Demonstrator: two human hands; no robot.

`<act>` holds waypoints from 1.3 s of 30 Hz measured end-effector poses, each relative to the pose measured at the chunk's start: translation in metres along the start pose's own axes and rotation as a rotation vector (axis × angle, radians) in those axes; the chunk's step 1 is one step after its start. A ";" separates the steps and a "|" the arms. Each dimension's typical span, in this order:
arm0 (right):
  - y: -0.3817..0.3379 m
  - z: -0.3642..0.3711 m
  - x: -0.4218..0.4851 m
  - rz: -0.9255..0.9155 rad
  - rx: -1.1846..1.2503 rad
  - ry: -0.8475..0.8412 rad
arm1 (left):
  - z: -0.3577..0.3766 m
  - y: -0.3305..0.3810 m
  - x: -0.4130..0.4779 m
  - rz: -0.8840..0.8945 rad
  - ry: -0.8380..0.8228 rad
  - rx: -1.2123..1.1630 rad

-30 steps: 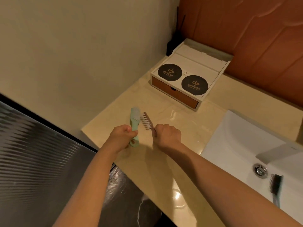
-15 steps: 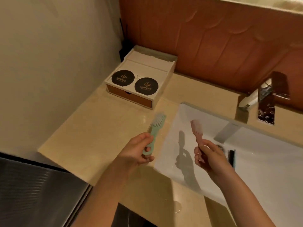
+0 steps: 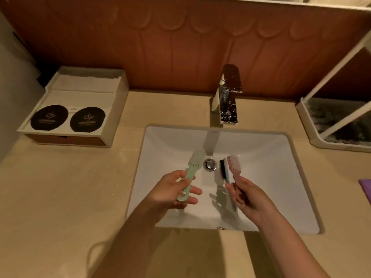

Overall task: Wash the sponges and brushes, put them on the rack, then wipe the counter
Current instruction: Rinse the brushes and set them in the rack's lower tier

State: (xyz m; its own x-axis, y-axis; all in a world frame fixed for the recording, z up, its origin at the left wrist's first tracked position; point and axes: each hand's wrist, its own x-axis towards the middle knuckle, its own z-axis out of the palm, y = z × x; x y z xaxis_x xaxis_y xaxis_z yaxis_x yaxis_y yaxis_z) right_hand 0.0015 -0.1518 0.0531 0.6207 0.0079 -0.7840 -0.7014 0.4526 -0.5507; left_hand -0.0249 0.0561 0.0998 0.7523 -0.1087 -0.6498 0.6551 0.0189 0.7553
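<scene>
Over the sink [image 3: 281,157], left hand [image 3: 170,192] gripping green brush [image 3: 193,170], right hand [image 3: 248,196] pinching pink brush [image 3: 235,165], blue brush [image 3: 224,170] lying below.

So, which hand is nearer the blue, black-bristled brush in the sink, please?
Right. The right hand is beside the blue brush, by its handle; the left hand is apart, to its left.

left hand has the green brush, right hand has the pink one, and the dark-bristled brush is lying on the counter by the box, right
Not quite. The head view shows the dark-bristled brush lying in the sink beside the drain, not on the counter. The rest holds: the left hand grips the green brush and the right hand holds the pink brush.
</scene>
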 end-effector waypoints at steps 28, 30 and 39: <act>-0.149 -0.230 0.004 -0.303 -0.068 -0.062 | 0.271 0.045 0.099 0.019 -0.389 0.191; -0.169 -0.249 0.004 -0.318 -0.030 -0.073 | 0.298 0.049 0.106 0.028 -0.394 0.163; -0.254 -0.290 0.035 -0.440 -0.080 0.046 | 0.385 0.080 0.133 0.123 -0.315 0.022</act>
State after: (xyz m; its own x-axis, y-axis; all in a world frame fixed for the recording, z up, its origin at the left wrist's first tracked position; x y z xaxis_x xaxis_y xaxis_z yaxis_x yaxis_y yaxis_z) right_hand 0.0995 -0.5254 0.0823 0.8510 -0.2104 -0.4812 -0.4000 0.3339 -0.8535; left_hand 0.1009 -0.3394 0.1069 0.7645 -0.4092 -0.4980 0.5568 0.0301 0.8301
